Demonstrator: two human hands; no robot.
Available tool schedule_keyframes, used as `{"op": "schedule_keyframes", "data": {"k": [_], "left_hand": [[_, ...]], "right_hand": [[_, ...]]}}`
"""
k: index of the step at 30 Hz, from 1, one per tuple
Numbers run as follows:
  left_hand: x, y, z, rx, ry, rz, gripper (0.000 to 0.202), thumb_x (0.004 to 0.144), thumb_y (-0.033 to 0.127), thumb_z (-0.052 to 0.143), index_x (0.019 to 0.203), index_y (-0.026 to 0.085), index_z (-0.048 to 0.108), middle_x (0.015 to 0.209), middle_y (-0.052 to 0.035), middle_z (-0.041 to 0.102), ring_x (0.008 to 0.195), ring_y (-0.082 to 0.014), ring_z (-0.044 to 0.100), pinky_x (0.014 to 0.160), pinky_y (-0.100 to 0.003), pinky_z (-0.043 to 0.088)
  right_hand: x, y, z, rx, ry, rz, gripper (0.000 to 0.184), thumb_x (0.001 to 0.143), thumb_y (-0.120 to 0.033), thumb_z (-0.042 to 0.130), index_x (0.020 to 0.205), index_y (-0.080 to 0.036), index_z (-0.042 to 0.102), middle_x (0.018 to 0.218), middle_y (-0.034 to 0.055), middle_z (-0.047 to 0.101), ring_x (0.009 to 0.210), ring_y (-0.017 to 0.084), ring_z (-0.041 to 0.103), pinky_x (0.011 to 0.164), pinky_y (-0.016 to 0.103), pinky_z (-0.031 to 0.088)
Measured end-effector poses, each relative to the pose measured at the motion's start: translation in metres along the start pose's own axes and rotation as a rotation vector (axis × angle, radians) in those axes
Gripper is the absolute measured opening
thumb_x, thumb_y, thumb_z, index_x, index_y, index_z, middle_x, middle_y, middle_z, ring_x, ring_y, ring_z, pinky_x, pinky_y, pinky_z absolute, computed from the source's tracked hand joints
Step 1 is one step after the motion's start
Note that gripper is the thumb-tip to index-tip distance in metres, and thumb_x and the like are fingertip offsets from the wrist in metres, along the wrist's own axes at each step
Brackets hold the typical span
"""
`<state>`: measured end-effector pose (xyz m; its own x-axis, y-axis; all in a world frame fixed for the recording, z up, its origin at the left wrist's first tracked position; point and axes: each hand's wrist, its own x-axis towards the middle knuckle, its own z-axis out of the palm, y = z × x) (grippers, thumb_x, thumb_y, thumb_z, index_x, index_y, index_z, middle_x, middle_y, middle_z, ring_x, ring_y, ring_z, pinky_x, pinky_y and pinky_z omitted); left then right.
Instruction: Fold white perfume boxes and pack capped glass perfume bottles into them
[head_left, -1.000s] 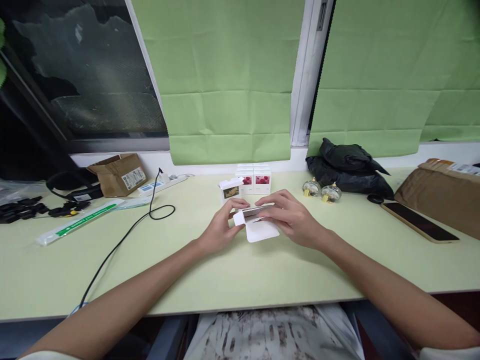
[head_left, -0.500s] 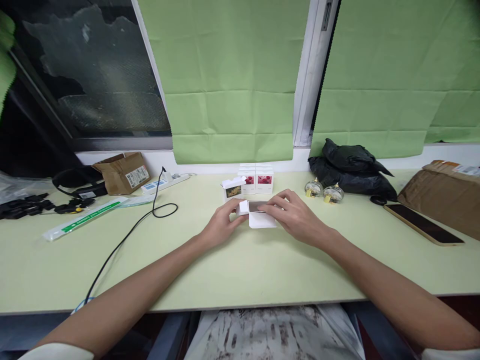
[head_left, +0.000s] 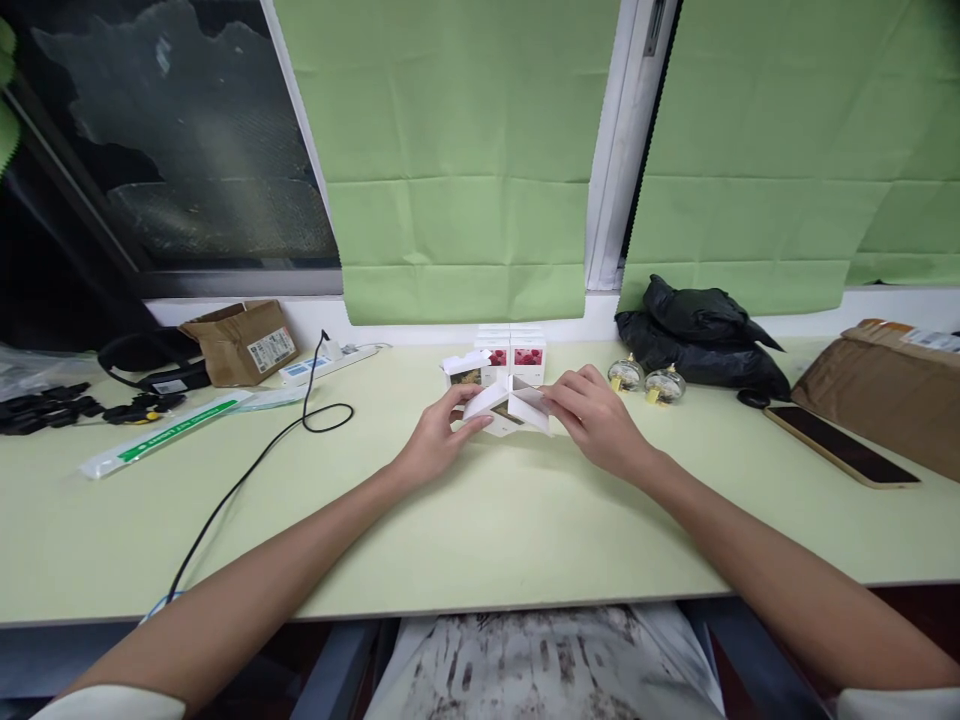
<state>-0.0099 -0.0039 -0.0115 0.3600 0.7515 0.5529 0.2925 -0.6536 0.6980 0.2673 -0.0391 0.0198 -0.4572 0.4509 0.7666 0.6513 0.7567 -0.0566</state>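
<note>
Between my hands, just above the table, is a small white cardboard box (head_left: 498, 402) with its flaps standing out. My left hand (head_left: 435, 432) pinches its left side between thumb and fingers. With its fingertips, my right hand (head_left: 596, 415) grips a flap at the right end. Right behind it stands another white box (head_left: 463, 370) with a dark picture and a raised lid. Beside that one are white boxes with a red flower picture (head_left: 528, 362). Two round glass bottles with gold tops, one nearer (head_left: 665, 386) and one farther (head_left: 625, 375), stand right of my right hand.
Black plastic bags (head_left: 697, 340) and a phone (head_left: 841, 445) lie on the right, near a large cardboard box (head_left: 885, 395). On the left are an open carton (head_left: 244, 342), a power strip (head_left: 334, 362), a black cable (head_left: 259, 458) and a green-and-white plastic packet (head_left: 169, 435).
The white box has been turned and tilted, so its flaps now spread apart and part of a printed side shows. My right fingers have moved from its opening to a flap.
</note>
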Motion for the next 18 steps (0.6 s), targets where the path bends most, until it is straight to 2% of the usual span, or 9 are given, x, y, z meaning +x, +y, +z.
{"op": "schedule_keyframes", "data": {"k": [6, 11, 14, 18], "left_hand": [[-0.001, -0.001, -0.001, 0.032, -0.005, 0.001, 0.041, 0.097, 0.045, 0.067, 0.132, 0.025, 0.062, 0.133, -0.0084, 0.068, 0.118, -0.0242, 0.066, 0.102, -0.042, 0.056], [-0.002, -0.004, -0.003, 0.063, -0.014, 0.004, 0.047, 0.097, 0.044, 0.068, 0.141, 0.028, 0.059, 0.142, -0.0090, 0.064, 0.125, -0.0255, 0.063, 0.104, -0.043, 0.055], [-0.002, -0.007, -0.004, 0.068, -0.036, 0.042, 0.051, 0.095, 0.041, 0.070, 0.143, 0.028, 0.058, 0.142, -0.0099, 0.063, 0.125, -0.0253, 0.062, 0.103, -0.042, 0.055], [0.000, -0.009, -0.007, 0.067, -0.049, 0.056, 0.038, 0.093, 0.038, 0.072, 0.128, 0.025, 0.065, 0.126, -0.0084, 0.067, 0.115, -0.0240, 0.064, 0.097, -0.041, 0.058]], "right_hand": [[0.000, 0.001, 0.001, 0.140, -0.102, 0.046, 0.026, 0.110, -0.028, 0.045, 0.104, -0.021, 0.069, 0.091, 0.0071, 0.067, 0.083, 0.022, 0.050, 0.080, 0.038, 0.044], [0.000, 0.000, 0.002, 0.198, -0.108, 0.073, 0.025, 0.110, -0.030, 0.048, 0.101, -0.022, 0.069, 0.087, 0.0056, 0.069, 0.081, 0.021, 0.052, 0.080, 0.038, 0.045], [-0.002, -0.004, 0.004, 0.225, -0.113, 0.084, 0.020, 0.109, -0.028, 0.050, 0.109, -0.023, 0.070, 0.093, 0.0065, 0.073, 0.085, 0.022, 0.053, 0.079, 0.038, 0.048], [-0.005, -0.012, 0.005, 0.224, -0.144, 0.101, 0.019, 0.107, -0.026, 0.053, 0.121, -0.024, 0.067, 0.098, 0.0082, 0.072, 0.096, 0.025, 0.055, 0.076, 0.038, 0.052]]}}
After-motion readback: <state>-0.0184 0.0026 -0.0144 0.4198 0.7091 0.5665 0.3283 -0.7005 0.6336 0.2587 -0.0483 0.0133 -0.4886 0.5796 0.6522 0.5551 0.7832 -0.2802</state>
